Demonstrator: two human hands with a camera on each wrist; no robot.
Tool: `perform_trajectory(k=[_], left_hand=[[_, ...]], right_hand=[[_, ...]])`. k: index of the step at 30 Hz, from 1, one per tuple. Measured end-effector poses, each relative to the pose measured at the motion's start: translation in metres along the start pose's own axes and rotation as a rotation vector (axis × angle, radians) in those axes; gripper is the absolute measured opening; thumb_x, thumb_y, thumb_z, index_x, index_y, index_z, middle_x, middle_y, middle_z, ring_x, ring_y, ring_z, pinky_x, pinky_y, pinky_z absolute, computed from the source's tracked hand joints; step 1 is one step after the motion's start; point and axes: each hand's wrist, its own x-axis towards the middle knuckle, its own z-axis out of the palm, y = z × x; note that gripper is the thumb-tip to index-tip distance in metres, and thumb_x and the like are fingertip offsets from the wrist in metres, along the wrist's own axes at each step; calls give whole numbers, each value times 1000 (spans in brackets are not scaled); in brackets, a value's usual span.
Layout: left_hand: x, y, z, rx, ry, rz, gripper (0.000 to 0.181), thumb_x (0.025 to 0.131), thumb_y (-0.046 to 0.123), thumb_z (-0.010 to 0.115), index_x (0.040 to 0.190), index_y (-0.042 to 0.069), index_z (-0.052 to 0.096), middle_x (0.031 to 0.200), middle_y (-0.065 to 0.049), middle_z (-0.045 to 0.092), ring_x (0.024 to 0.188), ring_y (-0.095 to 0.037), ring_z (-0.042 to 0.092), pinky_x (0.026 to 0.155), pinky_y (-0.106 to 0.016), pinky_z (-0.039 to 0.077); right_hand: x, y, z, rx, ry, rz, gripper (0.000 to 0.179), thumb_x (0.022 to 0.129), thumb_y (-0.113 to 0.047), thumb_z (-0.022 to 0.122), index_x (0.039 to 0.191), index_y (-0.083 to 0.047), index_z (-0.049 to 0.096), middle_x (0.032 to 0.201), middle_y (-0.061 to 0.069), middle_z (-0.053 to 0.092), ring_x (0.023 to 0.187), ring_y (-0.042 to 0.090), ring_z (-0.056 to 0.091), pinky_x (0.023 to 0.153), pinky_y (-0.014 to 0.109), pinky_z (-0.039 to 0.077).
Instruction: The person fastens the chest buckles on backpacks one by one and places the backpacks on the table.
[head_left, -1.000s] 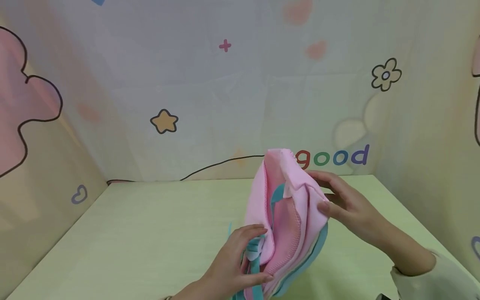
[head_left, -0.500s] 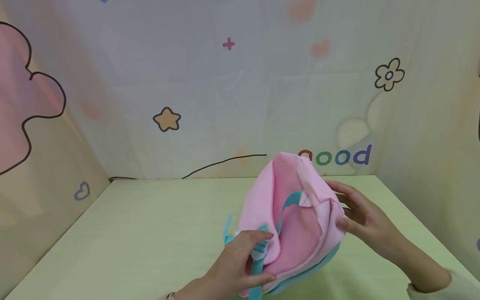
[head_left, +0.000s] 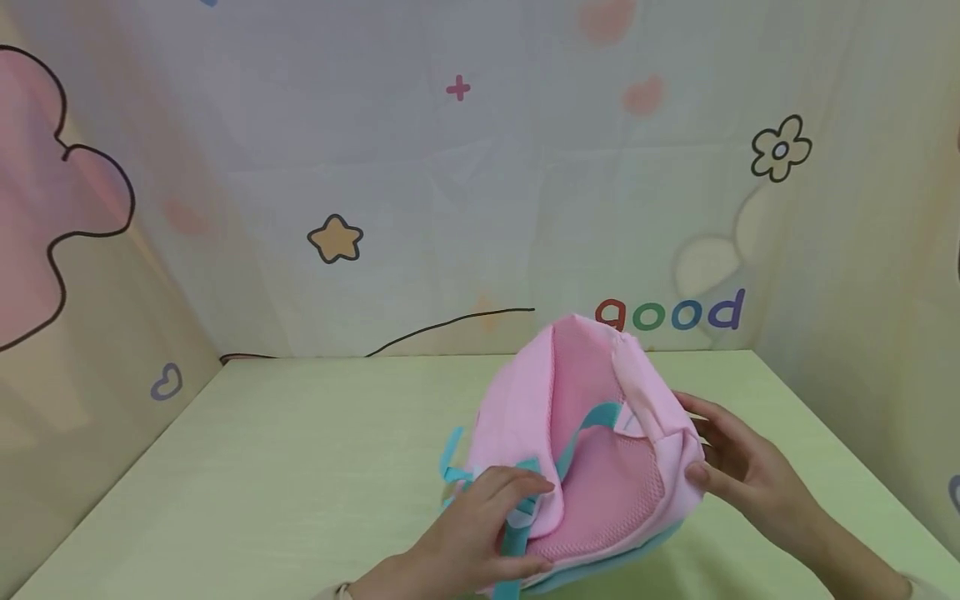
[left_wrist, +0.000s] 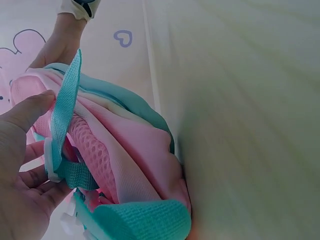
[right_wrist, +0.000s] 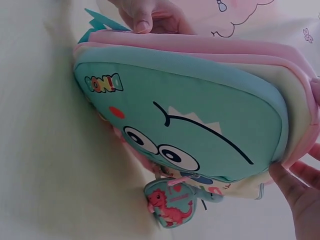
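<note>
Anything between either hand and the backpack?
Nothing visible. The right hand holds the side of the pink-and-teal backpack directly. The left hand is on it too, at a teal strap, but that's part of the bag.

A small, soft backpack (head_left: 607, 492) leans tilted over the near part of the table (head_left: 315, 467), right of centre, held between the left hand (head_left: 480, 525) and the right hand (head_left: 757, 475). It is pink, with mesh showing on the near side and a teal strap (head_left: 592, 421) curving across. Its teal front (right_wrist: 220, 110) bears a cartoon face with big eyes and white teeth. A round dinosaur pouch (right_wrist: 172, 202) hangs below.
</note>
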Motion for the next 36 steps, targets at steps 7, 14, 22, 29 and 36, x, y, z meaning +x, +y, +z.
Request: perform_trajectory(k=[7,14,22,29,36], left_hand=[[-2,-2,-2,-9,-42,19,58,75,32,82,122,11,55,121,-1,56,116,-14,52,100,-22,46],[-6,-6,-4,22,-75,87,49,80,35,77,118,13,56,121,-2,56,114,-14,52,98,-24,47],[-9,-7,-5,21,-124,84,47,80,36,77,116,14,56,121,-2,57,113,-13,53,98,-23,46],[-13,-9,-3,52,-139,122,46,78,36,79,112,13,57,117,0,58,109,-10,53,97,-17,45],[-15,-7,-3,15,-282,12,45,81,37,76,116,15,57,118,3,59,112,-10,54,97,-18,46]], right_hand=[[-10,11,3,96,-3,-59,67,84,22,51,145,3,32,138,-4,51,112,5,59,82,16,53],[-16,8,3,74,-32,59,69,86,20,51,148,2,27,141,-10,47,111,3,61,81,21,56],[-26,19,2,18,-65,55,74,83,21,56,148,3,25,141,-13,47,112,1,61,83,18,55],[-37,33,4,-99,-75,81,75,83,16,61,148,2,27,139,-22,46,108,-1,62,84,14,53],[-49,54,9,-110,-123,118,73,84,11,63,148,0,28,129,-26,50,101,-2,64,80,15,55]])
